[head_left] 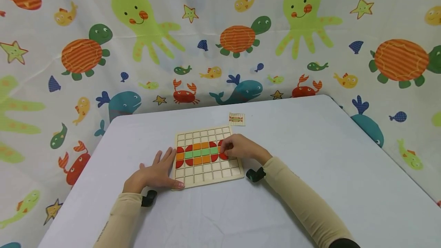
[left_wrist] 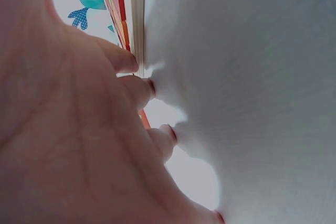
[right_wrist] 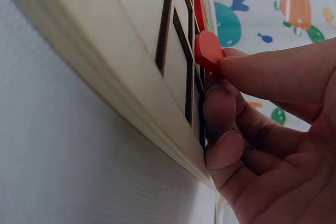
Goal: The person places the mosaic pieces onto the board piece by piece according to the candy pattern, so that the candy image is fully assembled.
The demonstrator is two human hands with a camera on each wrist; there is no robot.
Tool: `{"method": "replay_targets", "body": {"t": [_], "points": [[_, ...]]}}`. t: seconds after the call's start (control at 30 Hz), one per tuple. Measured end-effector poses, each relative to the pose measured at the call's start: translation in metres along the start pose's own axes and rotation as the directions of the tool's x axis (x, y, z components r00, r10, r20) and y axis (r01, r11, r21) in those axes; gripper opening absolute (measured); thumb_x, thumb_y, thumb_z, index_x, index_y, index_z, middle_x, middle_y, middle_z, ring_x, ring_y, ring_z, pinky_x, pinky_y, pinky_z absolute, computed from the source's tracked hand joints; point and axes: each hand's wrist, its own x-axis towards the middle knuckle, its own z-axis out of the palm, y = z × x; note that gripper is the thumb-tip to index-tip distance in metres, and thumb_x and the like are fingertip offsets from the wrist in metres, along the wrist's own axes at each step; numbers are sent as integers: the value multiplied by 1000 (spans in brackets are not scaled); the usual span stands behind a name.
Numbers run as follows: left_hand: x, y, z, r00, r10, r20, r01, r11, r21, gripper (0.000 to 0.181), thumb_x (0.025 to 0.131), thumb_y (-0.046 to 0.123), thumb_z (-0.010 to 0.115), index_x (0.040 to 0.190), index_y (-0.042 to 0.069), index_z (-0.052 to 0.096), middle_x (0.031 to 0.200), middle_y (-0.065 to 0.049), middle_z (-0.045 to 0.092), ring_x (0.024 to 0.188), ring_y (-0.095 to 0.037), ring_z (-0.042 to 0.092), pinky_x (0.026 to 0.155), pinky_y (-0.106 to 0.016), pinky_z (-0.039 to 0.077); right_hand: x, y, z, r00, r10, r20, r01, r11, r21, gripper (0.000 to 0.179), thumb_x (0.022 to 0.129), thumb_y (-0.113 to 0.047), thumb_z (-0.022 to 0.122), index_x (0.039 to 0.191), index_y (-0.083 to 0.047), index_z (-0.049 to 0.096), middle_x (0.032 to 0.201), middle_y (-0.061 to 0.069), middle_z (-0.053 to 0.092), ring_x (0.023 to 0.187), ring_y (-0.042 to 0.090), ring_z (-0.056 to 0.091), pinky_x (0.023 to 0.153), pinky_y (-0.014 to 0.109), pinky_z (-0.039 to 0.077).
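Observation:
A wooden grid board (head_left: 203, 175) lies on the table, with red, orange and green tiles (head_left: 201, 152) set in a band across its middle rows. My left hand (head_left: 156, 173) rests along the board's left side, fingers spread, thumb on its near left corner. At the right end of the band, my right hand (head_left: 241, 147) pinches a red tile (right_wrist: 209, 50) with a rounded side, thumb tip against it. The other fingers (right_wrist: 220, 106) of that hand are curled down at the board's face. In the left wrist view, the left fingertips (left_wrist: 144, 88) reach the board's edge.
Just beyond the board's far right corner lies a small card (head_left: 237, 119) printed with a coloured grid pattern. The table has a white cover (head_left: 310, 137). Behind it hangs a cloth (head_left: 206, 18) printed with sea animals. Black wrist devices (head_left: 255, 175) sit below both hands.

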Motion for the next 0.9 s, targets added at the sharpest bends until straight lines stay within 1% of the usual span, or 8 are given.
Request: {"method": "replay_targets", "body": {"t": [0.17,0.33,0.57,0.9], "points": [[0,-1,0,1000,-5,0,5,1000,3,138,74,65,88,172,5,11,177,-24,2,158,-57,-5,105,-93,-2,0,1,2,1000,-9,-4,9,1000,-19,15,98,5,71,97,-8,77,91,-1,68,88,18,59,80,27,53],[-1,-3,1,1000,-8,-2,8,1000,-10,139,74,65,89,171,4,11,177,-25,2,157,-57,-5,105,-93,-2,-1,-1,2,1000,-7,-1,7,1000,-20,14,96,5,72,98,-8,78,95,1,69,90,18,59,81,27,54],[-1,-5,2,1000,-10,-9,10,1000,-2,139,73,65,89,171,5,11,177,-24,2,158,-57,-5,105,-93,-3,1,2,2,1000,-15,-4,15,1000,-23,13,95,2,74,96,-9,78,92,-1,68,87,17,59,79,27,54],[3,-5,4,1000,-15,-1,15,1000,-9,141,72,68,88,172,6,11,177,-24,2,158,-56,-6,105,-93,-4,0,9,-3,1000,17,-12,-16,1000,26,11,98,0,72,97,-9,80,93,-1,71,86,18,60,78,27,53]]}}
